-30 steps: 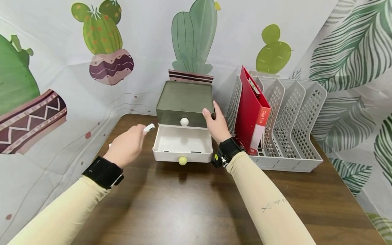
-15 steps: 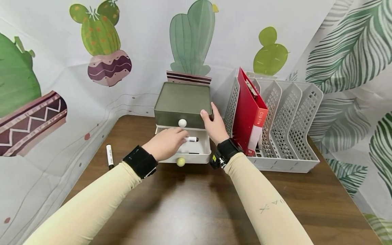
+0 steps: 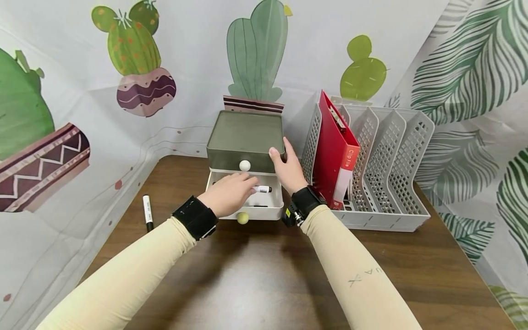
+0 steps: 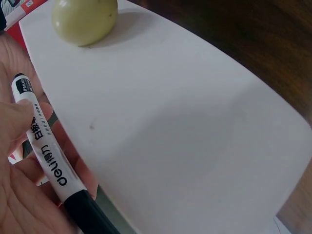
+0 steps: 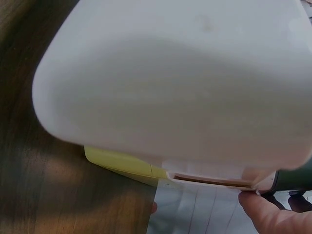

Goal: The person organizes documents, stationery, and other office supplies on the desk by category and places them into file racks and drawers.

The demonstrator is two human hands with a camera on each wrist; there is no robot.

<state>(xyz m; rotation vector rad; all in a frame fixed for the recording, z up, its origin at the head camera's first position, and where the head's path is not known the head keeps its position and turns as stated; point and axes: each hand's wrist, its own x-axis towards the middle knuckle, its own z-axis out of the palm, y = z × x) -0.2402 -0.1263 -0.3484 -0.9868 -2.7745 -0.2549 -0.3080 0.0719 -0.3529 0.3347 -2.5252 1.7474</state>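
My left hand [image 3: 231, 192] reaches over the pulled-out white drawer [image 3: 270, 213], a white marker [image 3: 262, 189] with a black end in its fingers. In the left wrist view, the thumb presses this marker [image 4: 48, 146] against the fingers, its printed lettering showing. Whether it touches the drawer floor cannot be told. The drawer has a yellow-green round knob [image 3: 242, 217] and sits under the dark green top [image 3: 247, 130] of a small drawer box. My right hand [image 3: 288, 172] rests against that box's right side, thumb at the front corner; its fingers are partly hidden.
A second white marker [image 3: 147, 211] lies at the table's left. To the right stands a grey file rack [image 3: 379, 221] holding a red clip file [image 3: 332, 151], close beside my right hand. A patterned cloth [image 3: 194, 55] hangs behind the brown table [image 3: 264, 279].
My left hand has carried the marker rightward from beside the box to over the drawer, then slightly farther right. The marker on the table came into full view. My right hand stays put.
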